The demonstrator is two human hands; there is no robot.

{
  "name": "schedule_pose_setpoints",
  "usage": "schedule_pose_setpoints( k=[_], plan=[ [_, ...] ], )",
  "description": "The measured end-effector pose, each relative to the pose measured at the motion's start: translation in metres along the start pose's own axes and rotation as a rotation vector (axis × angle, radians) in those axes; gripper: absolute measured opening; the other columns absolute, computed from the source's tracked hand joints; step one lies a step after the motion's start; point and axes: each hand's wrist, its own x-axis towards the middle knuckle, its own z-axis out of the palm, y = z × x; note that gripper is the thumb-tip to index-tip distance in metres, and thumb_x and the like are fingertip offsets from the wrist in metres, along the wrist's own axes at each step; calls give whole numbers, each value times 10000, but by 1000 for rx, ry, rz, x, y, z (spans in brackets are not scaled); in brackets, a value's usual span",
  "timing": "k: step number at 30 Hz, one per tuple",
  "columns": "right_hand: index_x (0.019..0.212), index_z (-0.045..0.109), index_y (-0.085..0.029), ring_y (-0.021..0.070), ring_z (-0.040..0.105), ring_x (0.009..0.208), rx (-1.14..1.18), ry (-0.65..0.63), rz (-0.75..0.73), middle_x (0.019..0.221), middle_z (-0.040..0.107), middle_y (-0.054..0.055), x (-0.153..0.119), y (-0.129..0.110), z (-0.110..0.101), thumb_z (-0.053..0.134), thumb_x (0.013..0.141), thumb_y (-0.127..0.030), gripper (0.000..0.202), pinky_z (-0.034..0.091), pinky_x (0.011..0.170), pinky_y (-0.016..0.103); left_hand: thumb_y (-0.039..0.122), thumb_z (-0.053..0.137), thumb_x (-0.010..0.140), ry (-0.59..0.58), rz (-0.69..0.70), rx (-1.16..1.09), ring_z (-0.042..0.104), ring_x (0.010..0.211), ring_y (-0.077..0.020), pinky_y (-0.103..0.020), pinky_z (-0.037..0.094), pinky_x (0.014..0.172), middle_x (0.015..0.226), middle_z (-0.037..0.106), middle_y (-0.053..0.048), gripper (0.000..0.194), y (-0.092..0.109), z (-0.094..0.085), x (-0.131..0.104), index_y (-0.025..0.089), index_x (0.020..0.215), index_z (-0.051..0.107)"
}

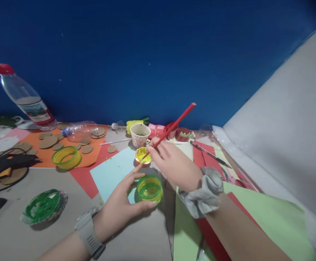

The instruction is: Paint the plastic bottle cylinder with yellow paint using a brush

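My right hand (166, 156) pinches a red paintbrush (178, 121), its handle slanting up to the right. The brush tip reaches down into a small cup of yellow paint (142, 155). Fingers of my left hand (127, 197) are curled round a green and yellow painted plastic ring or cup (149, 188), holding it by its sides just above or on the table; I cannot tell which. Behind the yellow paint stands a patterned paper cup (140, 134) with dark liquid inside. A sheet of light blue paper (111, 170) lies beneath and left of these.
Left are a green paint dish (43, 206), another yellow-green ring (66, 158), cardboard discs (48, 141), a glue gun (5, 168) and a tall bottle (30, 99). A black pen (210, 154) and green paper (266, 206) lie right. A blue wall (152, 54) rises behind.
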Motion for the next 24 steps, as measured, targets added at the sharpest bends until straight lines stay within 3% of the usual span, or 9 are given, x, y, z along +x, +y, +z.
schedule_pose_setpoints(
  k=[2, 8, 13, 17, 24],
  plan=[
    [907, 564, -189, 186, 625, 797, -2, 14, 2, 854, 667, 51, 0, 1, -1, 330, 967, -213, 242, 429, 724, 298, 391, 775, 714, -2, -6, -1, 250, 1431, -301, -483, 253, 1166, 1545, 309, -87, 582, 1, 0, 0, 268, 1233, 543],
    [813, 549, -184, 193, 607, 683, -31, 10, 70, 735, 651, 54, 2, 5, -4, 378, 946, -214, 219, 411, 641, 304, 393, 770, 721, -13, 8, -2, 248, 1432, -302, -485, 249, 1168, 1551, 299, -68, 576, 3, -1, 0, 283, 1239, 544],
    [867, 543, -188, 170, 614, 772, -18, 25, 53, 817, 653, 36, 3, 8, 0, 345, 964, -216, 222, 418, 713, 281, 392, 770, 720, 6, 10, 9, 277, 1418, -317, -500, 269, 1156, 1547, 309, -75, 568, 2, -1, 0, 280, 1234, 555],
    [820, 546, -177, 179, 600, 694, -32, 32, 76, 752, 641, 46, 4, 10, 0, 368, 949, -207, 222, 402, 663, 297, 398, 764, 727, -15, 14, 25, 289, 1417, -287, -464, 285, 1155, 1555, 295, -50, 577, 0, -2, 0, 302, 1249, 536],
    [870, 546, -176, 172, 611, 759, -14, 50, 55, 819, 651, 49, 5, 12, 0, 333, 963, -206, 234, 413, 697, 286, 381, 770, 722, 0, 7, 7, 303, 1409, -310, -495, 303, 1139, 1553, 293, -80, 585, 0, -1, 0, 284, 1252, 544]
  ],
)
